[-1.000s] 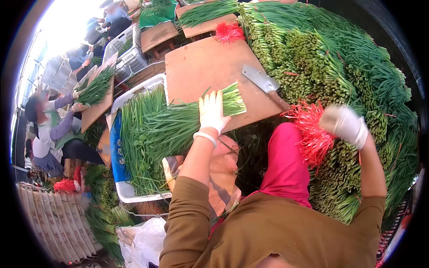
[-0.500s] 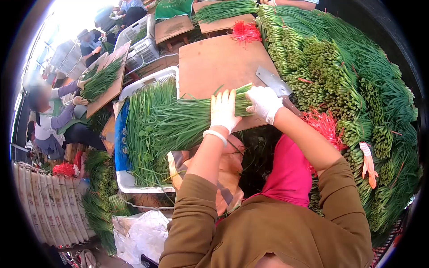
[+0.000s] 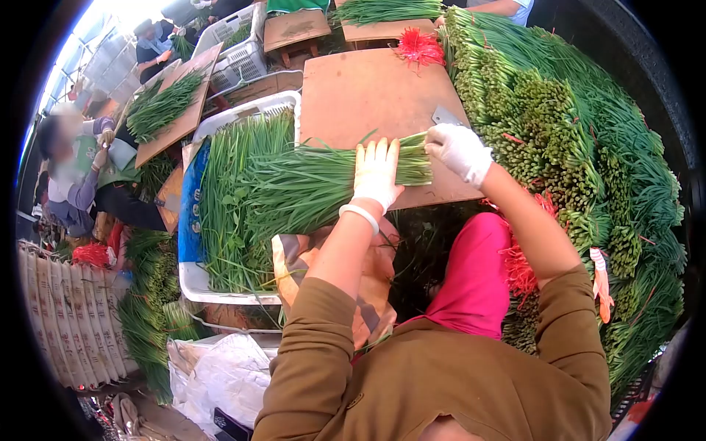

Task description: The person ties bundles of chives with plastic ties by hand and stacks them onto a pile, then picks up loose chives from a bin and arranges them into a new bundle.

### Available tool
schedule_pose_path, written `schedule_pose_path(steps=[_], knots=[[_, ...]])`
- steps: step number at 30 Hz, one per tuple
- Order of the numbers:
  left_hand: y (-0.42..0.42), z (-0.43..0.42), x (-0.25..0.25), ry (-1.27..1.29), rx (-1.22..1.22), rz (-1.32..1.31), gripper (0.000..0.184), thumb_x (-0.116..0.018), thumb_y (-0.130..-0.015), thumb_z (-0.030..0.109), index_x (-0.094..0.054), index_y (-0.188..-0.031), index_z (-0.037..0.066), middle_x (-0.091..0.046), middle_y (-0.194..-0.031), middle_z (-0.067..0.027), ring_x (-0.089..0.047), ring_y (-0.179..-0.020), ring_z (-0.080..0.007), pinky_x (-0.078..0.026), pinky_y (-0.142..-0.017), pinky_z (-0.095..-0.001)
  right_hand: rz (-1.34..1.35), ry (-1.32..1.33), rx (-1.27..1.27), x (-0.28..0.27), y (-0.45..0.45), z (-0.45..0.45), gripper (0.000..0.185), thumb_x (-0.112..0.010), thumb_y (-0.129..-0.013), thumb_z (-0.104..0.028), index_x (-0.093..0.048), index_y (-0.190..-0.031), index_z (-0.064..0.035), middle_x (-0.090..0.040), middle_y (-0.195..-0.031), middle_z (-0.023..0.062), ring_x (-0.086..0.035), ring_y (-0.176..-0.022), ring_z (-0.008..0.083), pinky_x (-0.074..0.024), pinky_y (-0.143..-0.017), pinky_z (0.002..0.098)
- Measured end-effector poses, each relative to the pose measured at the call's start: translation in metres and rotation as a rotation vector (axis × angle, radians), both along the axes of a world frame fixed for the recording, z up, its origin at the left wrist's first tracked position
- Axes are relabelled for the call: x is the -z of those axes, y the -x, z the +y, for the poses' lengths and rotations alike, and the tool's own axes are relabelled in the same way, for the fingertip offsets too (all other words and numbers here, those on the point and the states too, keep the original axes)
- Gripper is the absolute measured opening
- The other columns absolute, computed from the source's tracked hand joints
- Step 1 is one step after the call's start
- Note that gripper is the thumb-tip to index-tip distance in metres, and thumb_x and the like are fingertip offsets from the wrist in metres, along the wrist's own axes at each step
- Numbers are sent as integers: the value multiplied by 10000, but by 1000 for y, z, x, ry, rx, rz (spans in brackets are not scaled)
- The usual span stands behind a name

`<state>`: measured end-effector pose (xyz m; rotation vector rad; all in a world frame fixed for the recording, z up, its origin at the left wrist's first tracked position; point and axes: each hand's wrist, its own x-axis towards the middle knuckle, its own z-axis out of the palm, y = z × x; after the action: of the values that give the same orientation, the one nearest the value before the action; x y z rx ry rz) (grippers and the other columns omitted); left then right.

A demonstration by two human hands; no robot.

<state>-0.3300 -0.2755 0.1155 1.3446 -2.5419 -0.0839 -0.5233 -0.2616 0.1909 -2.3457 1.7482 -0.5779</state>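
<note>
My left hand (image 3: 376, 173), in a thin white glove, lies across a bunch of garlic chives (image 3: 305, 180) and holds it against the wooden board (image 3: 375, 88). Its fingers reach over the far side of the bunch, with the thumb at the near side. The pale stalk ends point right. Close beside them is my right hand (image 3: 462, 153), also gloved, its fingers drawn together; whatever they pinch is too small to make out. Just beyond it a metal blade (image 3: 446, 115) rests on the board, largely hidden behind that hand.
A white crate (image 3: 228, 298) of loose chives stands left of the board. Tied bunches (image 3: 529, 103) are piled high on the right. Red ties (image 3: 419, 48) lie at the board's far edge, and more (image 3: 521, 268) beside my knee. Another person (image 3: 77, 162) sits at the left.
My right hand has moved a little right, off the stalk ends, which now show evenly. It covers more of the blade. My left hand stays on the bunch. The view has shifted slightly.
</note>
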Motion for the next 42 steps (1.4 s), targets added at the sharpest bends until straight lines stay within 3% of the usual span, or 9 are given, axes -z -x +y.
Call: schedule_pose_path(steps=[3, 7, 9, 10, 13, 17, 25, 33, 42], knots=[[-1, 0, -3, 5, 13, 26, 975, -815, -610, 336, -316, -1401, 59, -392, -1385, -139, -337, -1300, -314, -209, -1112, -502, -298, -155, 31, -34, -2, 35, 235, -623, -830, -300, -664, -828, -69, -646, -760, 118, -630, -719, 289, -497, -692, 373], [0, -1, -5, 3, 15, 14, 976, -821, -601, 332, -327, -1397, 59, -412, -1370, -141, -349, -1288, -311, -228, -1102, -501, -99, -837, -257, -72, -9, 100, 313, -643, -846, -347, -670, -712, -66, -646, -687, 95, -617, -632, 245, -491, -638, 363], [0, -1, -1, 23, 8, 1, 975, -812, -612, 344, -320, -1406, 64, -403, -1385, -135, -345, -1294, -309, -223, -1107, -498, 327, -388, -369, -75, 17, 99, 266, -653, -772, -298, -667, -684, -47, -613, -695, 128, -606, -641, 302, -489, -632, 402], [0, -1, -2, 0, 4, -25, 991, -804, -622, 360, -296, -1423, 74, -384, -1405, -130, -332, -1305, -307, -206, -1117, -495, 611, -297, -120, -70, 35, 83, 217, -638, -724, -244, -657, -708, -29, -613, -715, 124, -613, -688, 315, -490, -658, 411], [1, -1, 2, 1, -9, -43, 1008, -801, -625, 364, -274, -1436, 82, -369, -1417, -128, -323, -1310, -305, -189, -1125, -492, 401, 125, -40, -97, 137, 38, 89, -614, -752, -124, -682, -790, -81, -649, -876, 112, -626, -800, 319, -512, -723, 401], [3, -1, -1, -20, -21, -44, 989, -814, -625, 339, -284, -1428, 108, -356, -1419, -110, -313, -1319, -299, -173, -1136, -491, 612, 316, 227, -126, 194, 20, 141, -632, -734, -55, -672, -862, -97, -621, -1116, 95, -578, -1044, 289, -498, -844, 383], [2, -3, 2, 15, 0, -49, 1011, -804, -614, 372, -284, -1429, 76, -379, -1404, -127, -335, -1297, -298, -204, -1117, -499, 1050, 218, 282, -100, 224, -9, 181, -624, -658, -27, -676, -820, -90, -590, -1219, 83, -481, -1233, 271, -454, -896, 380], [3, -6, 3, 13, 3, -24, 1004, -811, -600, 369, -308, -1415, 70, -398, -1385, -131, -339, -1296, -303, -211, -1115, -504, 246, 142, 492, -115, 224, -48, 174, -578, -844, -230, -630, -882, -69, -651, -840, 140, -620, -789, 319, -483, -720, 389], [3, -9, 7, 23, 13, 8, 1018, -822, -581, 354, -309, -1413, 69, -395, -1388, -138, -356, -1285, -315, -212, -1112, -510, 1050, -301, 645, -97, 228, -118, 248, -563, -837, -98, -678, -1043, -20, -667, -1057, 159, -646, -996, 302, -529, -831, 372]])
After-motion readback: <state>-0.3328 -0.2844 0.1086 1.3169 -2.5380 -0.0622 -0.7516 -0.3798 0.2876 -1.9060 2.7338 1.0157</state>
